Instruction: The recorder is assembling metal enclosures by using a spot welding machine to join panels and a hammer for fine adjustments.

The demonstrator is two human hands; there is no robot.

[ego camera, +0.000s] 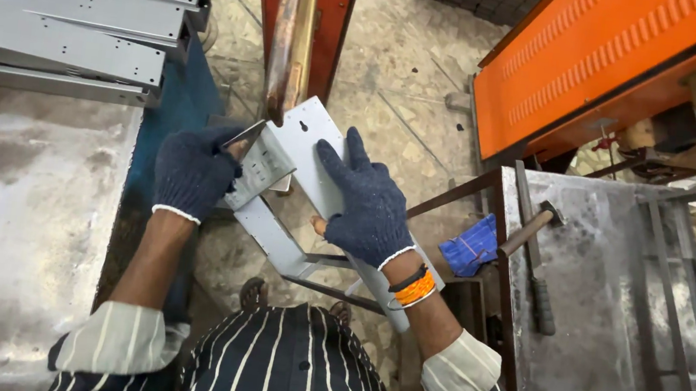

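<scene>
A light grey bent sheet-metal bracket (306, 143) with punched holes is held in front of me, its top end under a rusty vertical bar (292, 32) of an orange-red machine. My left hand (192, 171), in a dark blue knit glove, grips the bracket's left folded flange. My right hand (365, 199), also gloved, lies flat with fingers spread on the bracket's right face. An orange band sits on my right wrist.
Grey metal channels (63, 14) are stacked at upper left over a worn steel table (13, 219). At right stands a steel table (608, 286) with a hammer (535, 243) and a blue cloth (471, 246). An orange machine cover (608, 59) is at upper right.
</scene>
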